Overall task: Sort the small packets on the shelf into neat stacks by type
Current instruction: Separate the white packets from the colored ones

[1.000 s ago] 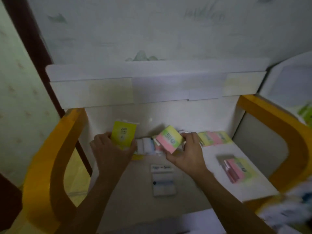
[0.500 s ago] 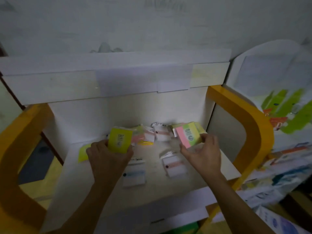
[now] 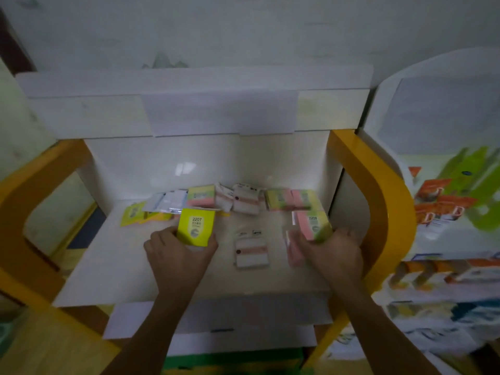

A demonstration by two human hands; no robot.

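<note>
My left hand (image 3: pixel 180 251) grips a yellow packet (image 3: pixel 195 230) marked 2207, held upright above the white shelf (image 3: pixel 113 266). Over at the right side, my right hand (image 3: pixel 334 251) holds a pink-and-green packet (image 3: pixel 312 226) marked 2209, above more pink packets (image 3: pixel 293 251) lying there. A white packet with a pink stripe (image 3: pixel 252 253) lies between my hands. Along the back wall sit yellow packets (image 3: pixel 134 213), silvery white ones (image 3: pixel 169 201), a pink-and-green stack (image 3: pixel 201 196), white pink-striped ones (image 3: pixel 244 201) and another pink-and-green row (image 3: pixel 292 200).
Orange curved side frames stand at the left (image 3: pixel 29 190) and right (image 3: pixel 378 190) of the shelf. A white upper board (image 3: pixel 194 109) overhangs the back. Another display with colourful boxes (image 3: pixel 443 201) stands to the right. A lower ledge (image 3: pixel 216 318) juts out below the shelf.
My right hand has carried the pink-and-green packet right and down onto the pink packets by the shelf's right side. The left hand keeps holding the yellow packet. My view has shifted.
</note>
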